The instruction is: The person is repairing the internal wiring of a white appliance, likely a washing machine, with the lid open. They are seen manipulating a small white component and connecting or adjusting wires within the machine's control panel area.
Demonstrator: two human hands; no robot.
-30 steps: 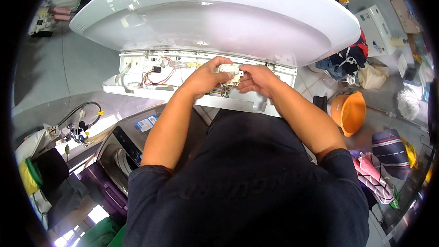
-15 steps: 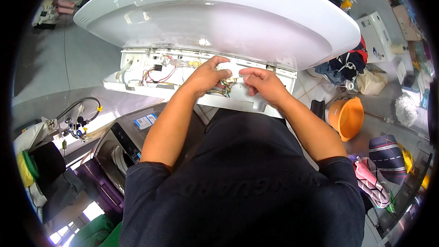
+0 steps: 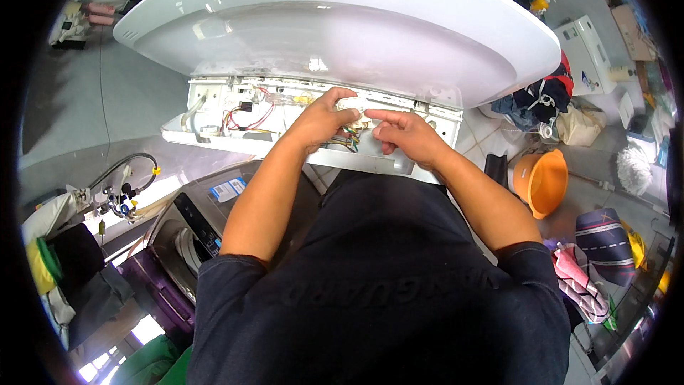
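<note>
A long white appliance housing [image 3: 388, 164] lies open in front of me, with wiring inside. My left hand [image 3: 318, 122] reaches into its middle, thumb and forefinger closed around a small whitish part [image 3: 349, 104], mostly covered by the fingers. A bundle of coloured wires [image 3: 347, 141] runs just below that hand. My right hand [image 3: 407, 132] is beside it, forefinger stretched toward the whitish part and the other fingers curled, holding nothing I can see. Whether the fingertip touches the part is hard to tell. Red wires [image 3: 249, 122] and a black connector [image 3: 246, 106] sit in the housing's left section.
A large glossy white panel [image 3: 285, 36] rises behind the housing. At lower left stands a dark front-loading washing machine [image 3: 214, 192], with a hose [image 3: 139, 157] near it. On the right are an orange basin [image 3: 547, 184], a clothes heap [image 3: 538, 103] and a pink cloth [image 3: 570, 271].
My right hand has shifted slightly left, its forefinger straighter and closer to the whitish part. My left hand keeps its place.
</note>
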